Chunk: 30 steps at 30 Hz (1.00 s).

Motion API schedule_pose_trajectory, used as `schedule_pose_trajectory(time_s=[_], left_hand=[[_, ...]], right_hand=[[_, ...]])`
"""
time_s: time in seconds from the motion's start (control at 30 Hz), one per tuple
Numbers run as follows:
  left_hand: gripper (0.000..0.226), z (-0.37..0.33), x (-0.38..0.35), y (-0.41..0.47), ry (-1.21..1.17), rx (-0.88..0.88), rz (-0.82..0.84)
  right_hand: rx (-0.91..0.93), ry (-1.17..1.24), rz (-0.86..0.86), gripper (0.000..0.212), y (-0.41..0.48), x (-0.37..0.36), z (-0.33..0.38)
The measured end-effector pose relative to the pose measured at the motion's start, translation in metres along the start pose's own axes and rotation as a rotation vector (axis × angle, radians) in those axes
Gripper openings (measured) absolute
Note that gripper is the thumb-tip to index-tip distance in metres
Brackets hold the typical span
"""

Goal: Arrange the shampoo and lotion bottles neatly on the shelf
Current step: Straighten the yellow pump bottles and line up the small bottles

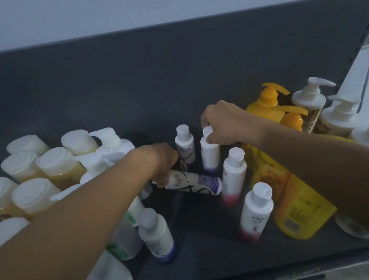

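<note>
White-and-purple toppled bottle (193, 184) in gripping left hand (160, 161), upright bottle (210, 156) in pinching right hand (225, 122)

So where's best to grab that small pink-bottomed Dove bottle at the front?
Probably round the body of the Dove bottle, just under its white cap, coming from above and the front: it stands upright, and the big yellow bottle sits close on its right.

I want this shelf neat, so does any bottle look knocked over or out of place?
Yes. One small white Lux bottle lies on its side in the middle of the shelf, while the small bottles around it stand upright. The left hand grips its cap end; the right hand holds the cap of a standing bottle behind it.
</note>
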State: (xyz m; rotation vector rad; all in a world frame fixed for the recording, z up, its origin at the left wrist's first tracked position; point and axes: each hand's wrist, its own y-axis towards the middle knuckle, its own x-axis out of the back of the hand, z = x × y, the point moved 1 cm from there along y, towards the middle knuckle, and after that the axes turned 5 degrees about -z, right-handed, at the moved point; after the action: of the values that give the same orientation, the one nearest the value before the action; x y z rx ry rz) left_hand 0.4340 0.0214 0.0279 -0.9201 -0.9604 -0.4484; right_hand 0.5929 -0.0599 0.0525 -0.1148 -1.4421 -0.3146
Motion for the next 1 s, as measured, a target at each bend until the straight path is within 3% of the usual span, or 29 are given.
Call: schedule_pose_trajectory(time_s=[0.07,0.17,0.27,0.37,0.73,1.0], left_hand=[[0.03,-0.001,0.006,-0.014,-0.05,0.018,-0.047],[0.014,0.0,0.01,-0.031,-0.178,0.059,-0.222],[0.017,-0.004,0.013,-0.047,-0.262,0.03,-0.402],[0.03,-0.01,0.018,-0.063,-0.358,-0.002,-0.47],[0.031,-0.032,0.004,-0.116,-0.49,-0.009,-0.487],[0.032,-0.061,-0.006,-0.126,-0.558,-0.089,-0.47]], right_hand=[[0.01,-0.002,-0.006,0.022,-0.004,0.002,0.004],[0.038,0.0,-0.006,0.024,-0.01,0.003,0.01],[0.033,-0.016,-0.016,0.023,-0.016,0.004,0.014],[0.028,-0.013,-0.044,0.024,-0.022,0.008,0.013],[0.127,0.049,-0.065,0.031,-0.038,0.026,0.026],[0.257,0.07,0.03,0.045,-0.049,0.023,0.033]])
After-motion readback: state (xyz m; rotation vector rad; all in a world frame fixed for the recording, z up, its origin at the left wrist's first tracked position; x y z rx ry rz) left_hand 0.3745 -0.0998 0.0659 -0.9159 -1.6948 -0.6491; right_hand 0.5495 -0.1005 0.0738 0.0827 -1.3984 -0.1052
